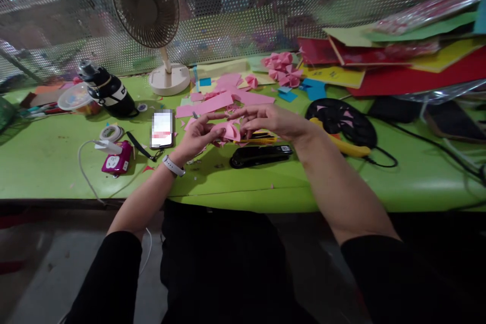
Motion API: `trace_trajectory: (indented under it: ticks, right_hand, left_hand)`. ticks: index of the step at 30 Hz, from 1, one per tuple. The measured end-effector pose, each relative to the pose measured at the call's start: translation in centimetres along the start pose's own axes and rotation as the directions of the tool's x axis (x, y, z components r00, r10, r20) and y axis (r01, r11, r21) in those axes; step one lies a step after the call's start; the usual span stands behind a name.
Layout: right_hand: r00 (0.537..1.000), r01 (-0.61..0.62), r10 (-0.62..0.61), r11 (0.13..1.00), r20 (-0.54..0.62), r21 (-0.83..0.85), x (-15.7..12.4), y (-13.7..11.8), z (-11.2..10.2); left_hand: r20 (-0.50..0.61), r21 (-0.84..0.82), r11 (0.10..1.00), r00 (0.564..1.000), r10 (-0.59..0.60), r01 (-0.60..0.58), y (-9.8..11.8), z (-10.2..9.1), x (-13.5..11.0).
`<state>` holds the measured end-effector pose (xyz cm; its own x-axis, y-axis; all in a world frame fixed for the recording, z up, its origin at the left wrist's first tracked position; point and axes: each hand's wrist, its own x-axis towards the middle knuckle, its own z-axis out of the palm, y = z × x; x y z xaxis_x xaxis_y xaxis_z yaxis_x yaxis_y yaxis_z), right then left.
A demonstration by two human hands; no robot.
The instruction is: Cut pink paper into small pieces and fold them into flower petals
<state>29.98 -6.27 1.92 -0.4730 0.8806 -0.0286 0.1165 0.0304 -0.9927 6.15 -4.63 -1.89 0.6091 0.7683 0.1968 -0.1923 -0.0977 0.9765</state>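
Note:
A folded piece of pink paper with a curved edge is pinched between the thumb and fingers of my left hand. Just right of it, my right hand hovers with bent, spread fingers, its fingertips close to the paper's right side. Whether they touch the paper I cannot make out. Below the hands a black stapler lies on the green table. A yellow-handled tool sits partly hidden beneath my right hand. Behind my hands are cut pink paper strips and scraps.
Folded pink paper flowers lie at the back. A fan, black bottle, phone and purple power adapter stand or lie left. To the right are a glue gun with yellow handle, a black round pad and coloured sheets.

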Motion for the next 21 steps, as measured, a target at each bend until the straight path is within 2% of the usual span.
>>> trace_trajectory:
  ticks: [3, 8, 12, 16, 21]
  right_hand:
    - [0.998, -0.001, 0.0, 1.0, 0.058, 0.014, 0.1, 0.4, 0.2]
    - [0.996, -0.011, 0.01, 1.0, 0.086, 0.006, 0.5, 1.0, 0.9]
    - [0.989, -0.067, 0.073, 0.997, 0.129, -0.048, 0.7, 0.9, 1.6]
    - [0.984, -0.057, 0.06, 0.998, 0.167, -0.019, 0.8, 0.7, 1.9]
    - [0.992, -0.061, 0.058, 0.998, 0.114, 0.024, 1.0, 0.8, 1.8]
  left_hand:
    - [0.023, 0.019, 1.0, 1.0, 0.01, -0.01, -0.4, -0.1, 0.1]
    - [0.057, 0.061, 0.997, 0.998, 0.033, -0.037, -0.7, 0.0, 0.0]
    - [0.065, 0.097, 0.995, 0.998, 0.002, -0.008, -0.7, 0.3, -0.2]
    - [0.09, 0.128, 0.992, 0.996, 0.0, -0.011, -0.6, 0.5, -0.4]
    - [0.158, 0.139, 0.987, 0.986, 0.057, -0.08, -0.1, 0.6, -0.7]
